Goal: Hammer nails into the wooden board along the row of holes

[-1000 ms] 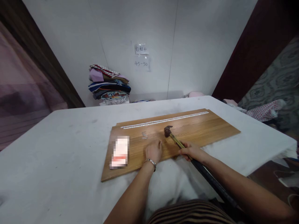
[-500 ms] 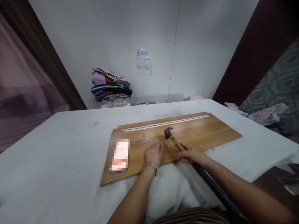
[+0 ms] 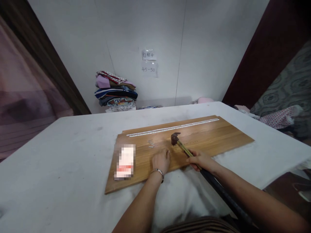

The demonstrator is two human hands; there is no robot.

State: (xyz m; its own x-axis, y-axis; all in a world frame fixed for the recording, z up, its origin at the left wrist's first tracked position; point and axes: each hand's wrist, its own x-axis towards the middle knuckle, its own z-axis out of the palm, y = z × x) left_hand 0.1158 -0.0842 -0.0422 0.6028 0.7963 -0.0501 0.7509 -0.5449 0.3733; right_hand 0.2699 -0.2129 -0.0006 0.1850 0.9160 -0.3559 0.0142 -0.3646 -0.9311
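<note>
Right grip (image 3: 199, 160) closed round the hammer (image 3: 184, 149), its head on the board (image 3: 218, 136) mid-desk (image 3: 60, 155) by a short nail row (image 3: 188, 142); left grip (image 3: 161, 160) curled, contents unseen; loose nails (image 3: 151, 144) remain.

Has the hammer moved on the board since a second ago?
No. The hammer keeps its gap to the loose nails on the board; only the camera shifted slightly.

Pixelated patch (image 3: 124, 161) on the board (image 3: 206, 136), loose nails (image 3: 151, 144) too small to count, hammer (image 3: 175, 139) handle cut by bottom edge
</note>
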